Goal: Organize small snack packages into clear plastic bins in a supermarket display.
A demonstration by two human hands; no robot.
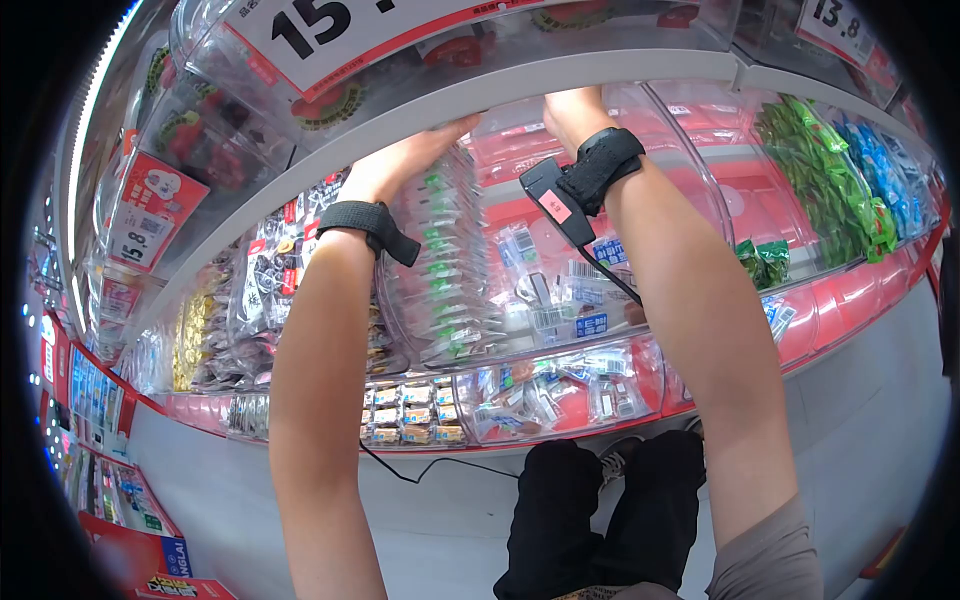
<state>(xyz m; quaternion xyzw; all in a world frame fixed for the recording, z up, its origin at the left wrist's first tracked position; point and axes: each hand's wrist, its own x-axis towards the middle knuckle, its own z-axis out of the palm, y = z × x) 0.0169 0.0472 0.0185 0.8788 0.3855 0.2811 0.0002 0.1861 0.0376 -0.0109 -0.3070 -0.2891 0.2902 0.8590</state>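
Observation:
Both my arms reach up into a clear plastic bin (690, 170) on a curved shop shelf. My left hand (405, 160) lies flat with its fingers stretched against the top of a row of upright white-and-green snack packets (450, 260) at the bin's left wall. My right hand (572, 108) goes under the white shelf edge (560, 80), so its fingers are hidden. Each wrist wears a black strap; the right one carries a small black device (555, 200) with a cable.
Neighbouring bins hold green packets (815, 170), blue packets (885, 170), gold-wrapped sweets (190, 340) and dark packets (265, 285). A lower row holds small white packets (540, 395). Price signs reading 15 and 13.8 hang above. My black trousers and shoes show below.

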